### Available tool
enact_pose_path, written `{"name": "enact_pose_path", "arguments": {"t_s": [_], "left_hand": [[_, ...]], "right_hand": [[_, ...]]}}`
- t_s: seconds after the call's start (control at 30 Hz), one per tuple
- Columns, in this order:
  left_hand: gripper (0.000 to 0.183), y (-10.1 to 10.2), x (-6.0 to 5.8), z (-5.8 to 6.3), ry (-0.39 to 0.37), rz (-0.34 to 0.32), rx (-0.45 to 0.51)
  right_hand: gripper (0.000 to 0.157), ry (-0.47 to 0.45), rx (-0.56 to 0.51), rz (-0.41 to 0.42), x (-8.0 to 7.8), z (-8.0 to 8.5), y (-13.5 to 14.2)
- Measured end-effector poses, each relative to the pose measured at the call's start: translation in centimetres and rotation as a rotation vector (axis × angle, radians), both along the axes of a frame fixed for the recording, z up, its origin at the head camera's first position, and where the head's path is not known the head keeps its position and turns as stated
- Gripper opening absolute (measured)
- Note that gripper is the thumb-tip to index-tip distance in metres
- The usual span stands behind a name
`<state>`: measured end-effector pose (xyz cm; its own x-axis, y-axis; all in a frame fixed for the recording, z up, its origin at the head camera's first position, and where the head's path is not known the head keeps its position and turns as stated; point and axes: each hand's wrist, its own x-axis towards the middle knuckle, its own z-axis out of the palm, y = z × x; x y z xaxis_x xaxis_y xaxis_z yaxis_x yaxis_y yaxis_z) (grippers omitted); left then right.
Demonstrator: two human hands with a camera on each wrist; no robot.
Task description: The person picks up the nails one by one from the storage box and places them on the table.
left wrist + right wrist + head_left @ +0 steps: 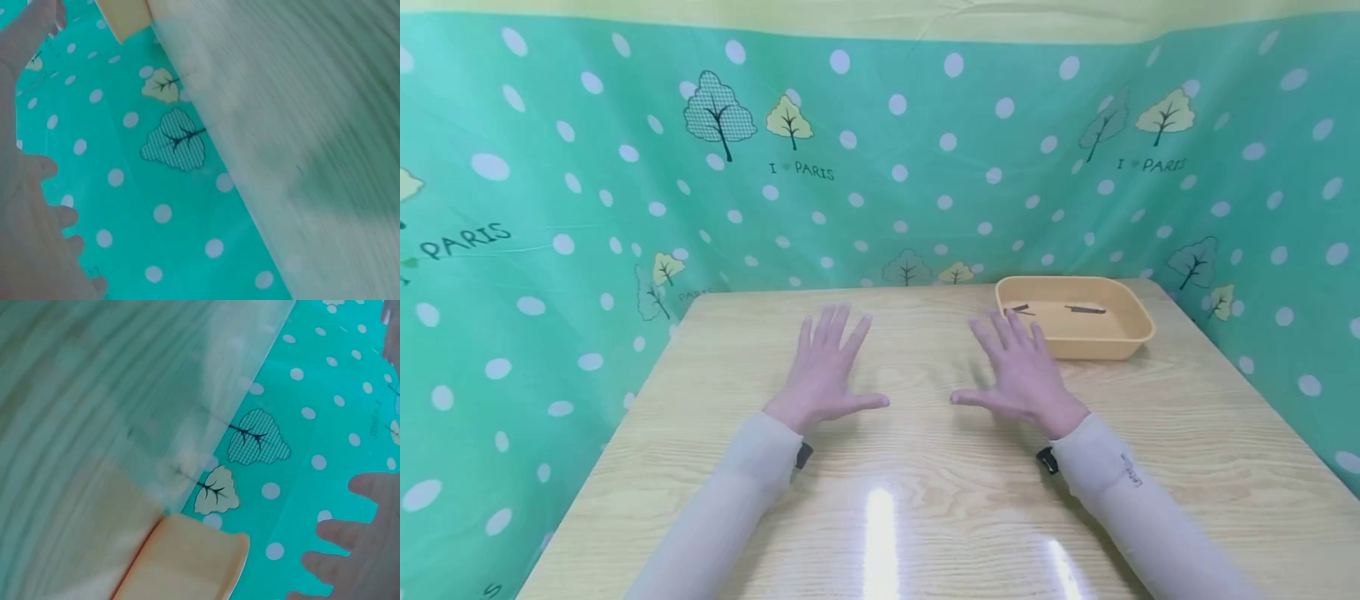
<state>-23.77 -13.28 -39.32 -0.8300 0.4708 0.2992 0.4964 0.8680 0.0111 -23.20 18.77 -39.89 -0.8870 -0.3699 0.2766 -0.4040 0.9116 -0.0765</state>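
1. Left hand [826,367]: grip wide, fingers extended, thumb stretched toward the right hand. It lies over the left-centre part of the bench [970,517]; contact with the surface cannot be told.
2. Right hand [1024,375]: grip likewise wide, thumb pointing toward the left hand. A gap separates the two thumbs.
3. Tan tray [1101,348]: on the bench, far right portion, near the back edge. In the head view the right fingertips overlap its left side; touching or apart cannot be told.
4. Tray contents: one slim dark item [1086,309] toward the right, another [1019,308] at the left, partly hidden by the right fingers. Both too small to identify.
5. Pale sleeves [722,508] cover both forearms; a dark device [1047,461] shows at the right cuff.
6. Background: green dotted cloth [895,200] with printed trees, behind and beside the bench.
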Motion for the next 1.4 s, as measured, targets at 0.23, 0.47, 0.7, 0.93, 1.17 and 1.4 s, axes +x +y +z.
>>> {"name": "enact_pose_path", "arguments": {"t_s": [0.23, 0.47, 0.7, 0.93, 1.17, 1.4], "left_hand": [[0.114, 2.3, -0.8, 0.3, 0.003, -0.057, 0.015], [0.106, 5.2, -1.5, 0.5, -0.037, -0.095, 0.045], [0.098, 8.1, -2.4, 0.8, -0.121, -0.122, 0.132], [0.094, 11.2, -3.5, 0.9, -0.176, -0.15, 0.183], [0.094, 14.3, -4.6, 1.1, -0.237, -0.154, 0.198], [0.092, 17.2, -5.2, 0.7, -0.364, -0.124, 0.309]], "right_hand": [[0.114, 0.006, -0.041, 0.003, -0.4, 0.1, 1.9], [0.113, 0.001, -0.056, -0.014, -0.7, 0.6, 4.5], [0.107, 0.018, -0.089, -0.061, -1.4, 1.2, 7.2], [0.106, 0.007, -0.078, -0.095, -2.0, 1.2, 9.5], [0.102, -0.032, -0.111, -0.127, -2.9, 2.3, 12.2], [0.103, -0.094, -0.132, -0.17, -3.8, 3.1, 14.6]]}}
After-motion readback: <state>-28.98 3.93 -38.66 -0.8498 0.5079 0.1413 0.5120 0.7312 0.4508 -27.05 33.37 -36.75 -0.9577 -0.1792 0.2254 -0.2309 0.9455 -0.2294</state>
